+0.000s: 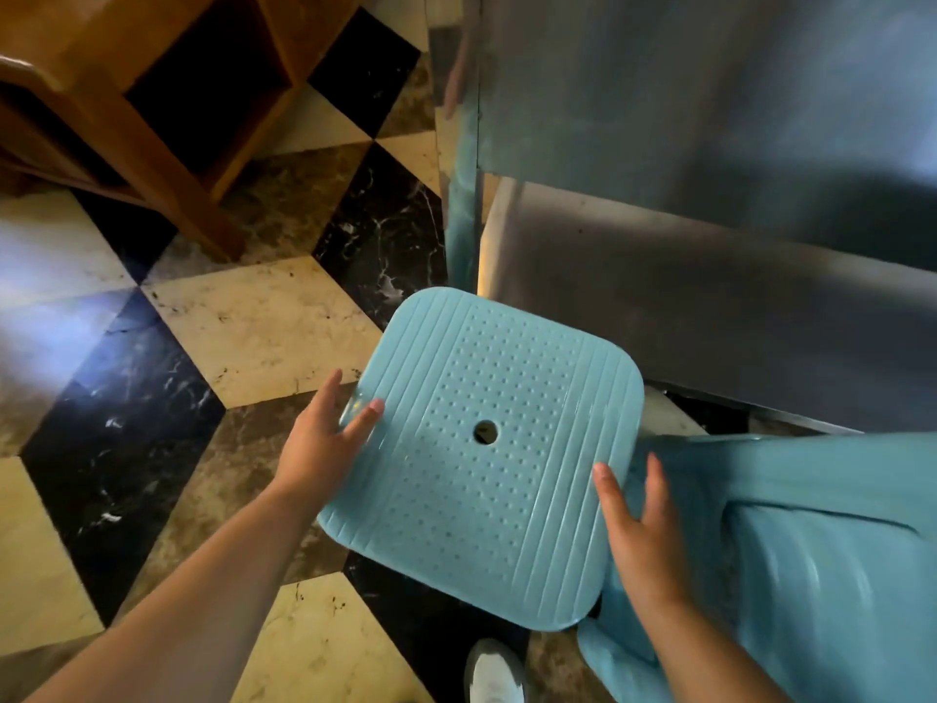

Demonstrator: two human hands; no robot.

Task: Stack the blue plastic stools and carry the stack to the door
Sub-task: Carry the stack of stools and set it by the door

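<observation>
The big blue stool [481, 459] sits low in front of you by the shiny metal door [710, 144], so hold it flat by both sides and keep it level as you move it. Your left hand [319, 443] and right hand [644, 530] touch its edges with straight, spread fingers, not wrapped tight. Watch the wooden table leg [167, 170], your blue clothes [811, 550] and your shoe [494, 672] on the checkered floor [152, 388].

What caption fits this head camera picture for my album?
Both hands, left hand and right hand, hold a blue plastic stool by its seat edges above a checkered floor.
</observation>
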